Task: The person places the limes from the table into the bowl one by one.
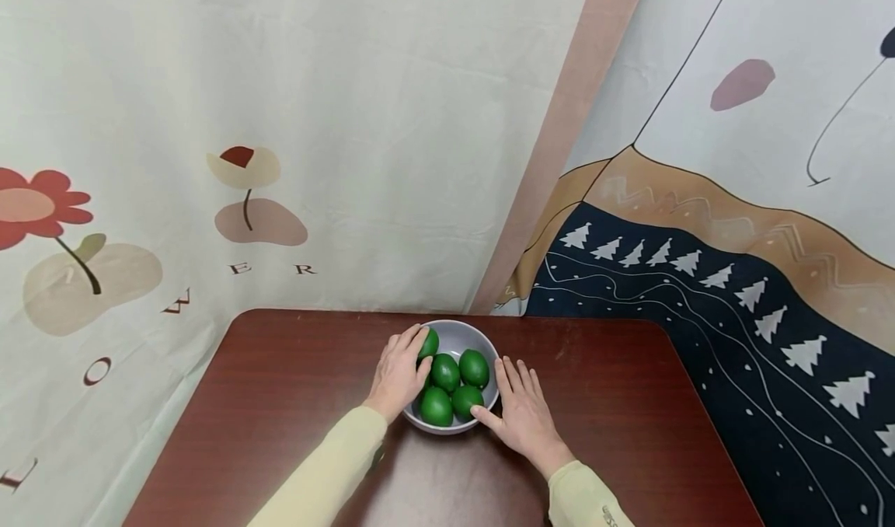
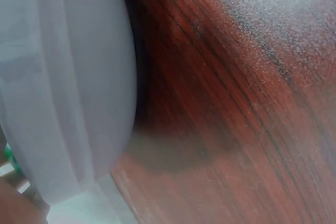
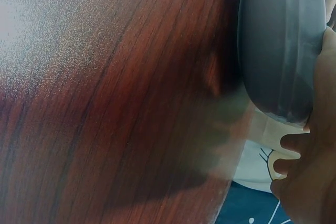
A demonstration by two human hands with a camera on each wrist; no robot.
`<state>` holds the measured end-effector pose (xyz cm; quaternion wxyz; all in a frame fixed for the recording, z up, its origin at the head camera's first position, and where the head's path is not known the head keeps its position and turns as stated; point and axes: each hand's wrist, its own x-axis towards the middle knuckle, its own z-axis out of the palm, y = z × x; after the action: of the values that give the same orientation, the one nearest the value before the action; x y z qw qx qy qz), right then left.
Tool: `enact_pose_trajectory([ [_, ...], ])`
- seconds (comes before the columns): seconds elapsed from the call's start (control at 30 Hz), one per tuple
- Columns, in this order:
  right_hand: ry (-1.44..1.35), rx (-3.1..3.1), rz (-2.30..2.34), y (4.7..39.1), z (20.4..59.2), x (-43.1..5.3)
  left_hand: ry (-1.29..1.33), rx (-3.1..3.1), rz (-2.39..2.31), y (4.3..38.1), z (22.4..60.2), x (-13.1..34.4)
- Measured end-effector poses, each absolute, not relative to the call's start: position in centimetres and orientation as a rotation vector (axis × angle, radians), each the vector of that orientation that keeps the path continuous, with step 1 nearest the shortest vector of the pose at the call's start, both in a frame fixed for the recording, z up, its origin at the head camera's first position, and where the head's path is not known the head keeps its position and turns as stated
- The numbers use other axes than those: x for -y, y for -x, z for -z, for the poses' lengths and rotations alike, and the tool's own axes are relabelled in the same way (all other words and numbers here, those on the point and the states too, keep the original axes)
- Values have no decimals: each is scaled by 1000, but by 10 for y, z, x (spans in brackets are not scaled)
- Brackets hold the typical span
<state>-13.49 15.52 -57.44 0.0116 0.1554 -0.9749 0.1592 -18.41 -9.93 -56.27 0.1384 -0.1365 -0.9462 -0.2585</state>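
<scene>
In the head view a grey bowl (image 1: pixel 456 332) stands near the table's far edge, holding several green limes (image 1: pixel 474 368). My left hand (image 1: pixel 399 371) reaches over its left rim. The fingers and thumb lie about a lime (image 1: pixel 430 342) at the upper left, partly hidden by them. My right hand (image 1: pixel 523 411) is spread at the bowl's right side, its thumb at the near right rim beside a lime (image 1: pixel 467 401). The bowl's outer wall (image 2: pixel 100 72) fills the left of the left wrist view. The right wrist view shows the bowl (image 3: pixel 278 51) beside my right hand (image 3: pixel 317 171).
The brown wooden table (image 1: pixel 280 403) reaches out on both sides of the bowl. A pale printed curtain (image 1: pixel 391 162) hangs behind it, and a dark cloth with white trees (image 1: pixel 699 333) hangs at the right.
</scene>
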Motion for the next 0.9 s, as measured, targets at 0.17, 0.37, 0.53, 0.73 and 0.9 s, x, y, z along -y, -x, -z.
enact_pose_trajectory([
  [0.17, -481, 3044, -501, 135, 574, -155, 377, 2765, 733, 186, 560, 96],
  [0.37, -480, 3048, -513, 136, 575, -155, 370, 2762, 732, 186, 561, 96],
  [0.53, -480, 3039, -515, 136, 576, -155, 355, 2781, 767, 185, 562, 97],
  [0.73, -483, 3038, -521, 136, 576, -155, 390, 2764, 782, 180, 559, 101],
  [0.9, -477, 3039, -526, 135, 577, -155, 422, 2723, 789, 176, 558, 104],
])
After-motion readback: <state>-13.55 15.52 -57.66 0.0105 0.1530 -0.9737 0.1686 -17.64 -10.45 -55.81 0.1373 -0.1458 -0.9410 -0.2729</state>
